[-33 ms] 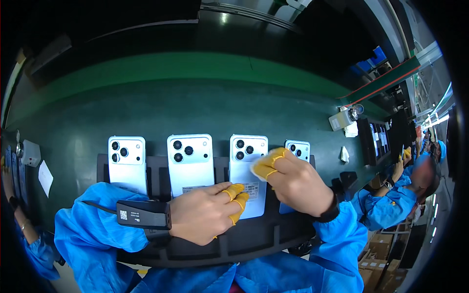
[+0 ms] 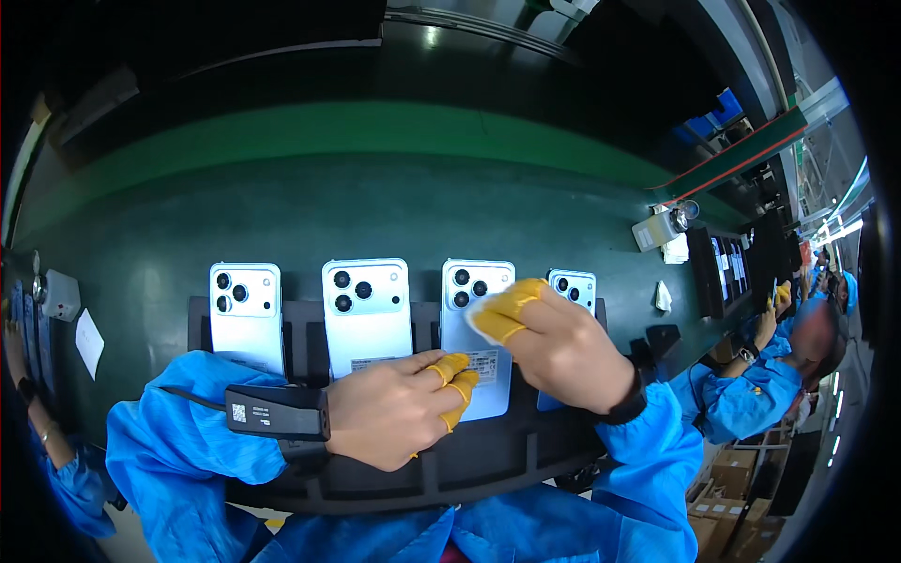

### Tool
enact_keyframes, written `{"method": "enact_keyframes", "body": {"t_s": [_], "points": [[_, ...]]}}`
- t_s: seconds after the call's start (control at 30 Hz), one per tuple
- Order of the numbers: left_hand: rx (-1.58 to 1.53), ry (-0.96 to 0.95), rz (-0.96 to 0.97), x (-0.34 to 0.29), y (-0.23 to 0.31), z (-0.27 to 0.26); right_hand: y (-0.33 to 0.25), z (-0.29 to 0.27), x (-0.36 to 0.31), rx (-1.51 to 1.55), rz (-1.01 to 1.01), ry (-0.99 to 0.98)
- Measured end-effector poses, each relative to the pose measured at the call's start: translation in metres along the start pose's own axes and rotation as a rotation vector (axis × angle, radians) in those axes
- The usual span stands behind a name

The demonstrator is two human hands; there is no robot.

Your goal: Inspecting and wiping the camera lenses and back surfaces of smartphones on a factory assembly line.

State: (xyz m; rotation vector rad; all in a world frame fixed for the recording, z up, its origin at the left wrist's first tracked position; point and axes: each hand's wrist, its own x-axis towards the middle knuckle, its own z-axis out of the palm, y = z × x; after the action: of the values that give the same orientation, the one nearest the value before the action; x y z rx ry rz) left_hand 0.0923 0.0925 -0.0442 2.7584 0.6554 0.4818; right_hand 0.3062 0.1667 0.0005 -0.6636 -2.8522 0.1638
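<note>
Pale blue phone (three black lenses)

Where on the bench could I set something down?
The bench is bare between the four phones and the lighter green strip behind, and between the white paper and black tray. The tray is crowded: phones across it, the left hand and right hand over them.

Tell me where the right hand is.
In the head view, the right hand is right of centre, partly over the third phone from the left, above and right of the left hand.
</note>
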Motion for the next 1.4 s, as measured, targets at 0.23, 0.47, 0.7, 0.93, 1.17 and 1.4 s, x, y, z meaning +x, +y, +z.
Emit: {"method": "enact_keyframes", "body": {"t_s": [0.23, 0.47, 0.7, 0.93, 1.17, 1.4], "points": [[-0.041, 0.054, 0.015, -0.006, 0.000, 0.004, -0.001, 0.009, 0.007, 0.023, -0.130, 0.079], [0.062, -0.057, 0.021, 0.001, -0.002, -0.001, 0.003, 0.007, 0.013, 0.038, -0.142, 0.194], [0.028, -0.027, -0.008, -0.004, -0.001, -0.003, 0.005, 0.001, -0.005, -0.019, -0.044, 0.044], [0.042, -0.025, 0.009, 0.001, -0.003, -0.004, 0.020, 0.008, 0.030, 0.001, 0.031, 0.215], [0.022, -0.027, -0.028, -0.004, 0.001, -0.002, 0.031, -0.008, 0.001, -0.121, 0.228, 0.036], [0.014, -0.058, -0.017, 0.000, -0.002, -0.002, 0.023, -0.004, 0.020, -0.016, 0.150, 0.268]]}}
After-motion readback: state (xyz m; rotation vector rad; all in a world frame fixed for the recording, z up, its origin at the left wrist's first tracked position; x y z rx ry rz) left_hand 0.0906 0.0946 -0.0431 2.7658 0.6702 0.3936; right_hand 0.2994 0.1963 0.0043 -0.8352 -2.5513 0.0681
